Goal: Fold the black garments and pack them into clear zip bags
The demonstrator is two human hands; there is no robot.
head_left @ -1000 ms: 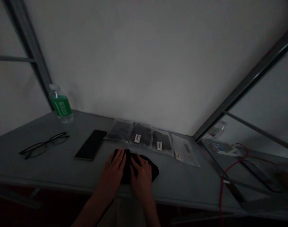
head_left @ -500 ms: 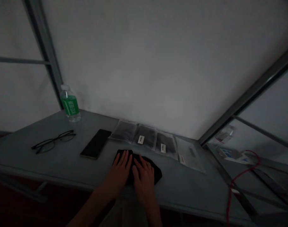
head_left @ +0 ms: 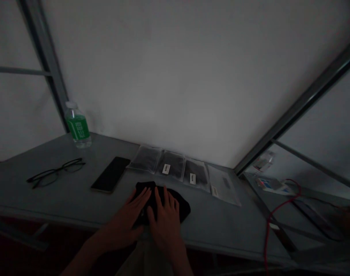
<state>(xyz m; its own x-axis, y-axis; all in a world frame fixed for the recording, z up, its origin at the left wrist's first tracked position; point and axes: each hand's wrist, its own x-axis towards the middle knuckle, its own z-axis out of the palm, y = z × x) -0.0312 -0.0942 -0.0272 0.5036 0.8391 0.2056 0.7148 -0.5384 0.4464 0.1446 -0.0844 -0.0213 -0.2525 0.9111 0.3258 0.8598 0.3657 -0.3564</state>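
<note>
A piece of black cloth [head_left: 184,206], folded or bunched, lies near the front edge of the grey table; its exact kind does not show in the dim light. On its left part rest the fingers of my left hand [head_left: 128,215], stretched out, with the thumb apart near the close edge. My right hand [head_left: 165,219] lies on the middle of the cloth, fingers extended and slightly spread. Both hands press from above and neither grips it. Beyond the cloth is a row of clear plastic bags, with a dark-filled, labelled bag [head_left: 171,164] among them and a paler, flatter bag [head_left: 225,186] at the right end.
Left of the cloth lie a black phone [head_left: 111,174] and eyeglasses [head_left: 56,172]. A green-labelled water bottle [head_left: 79,128] stands at the back left. Metal frame posts flank the table [head_left: 212,230]. A red cable [head_left: 274,211] hangs at the right, and a wall closes the back.
My left hand has turned and its palm has slid left, with the thumb now spread from the fingers. My right hand stays on the cloth. The whole view has shifted slightly.
</note>
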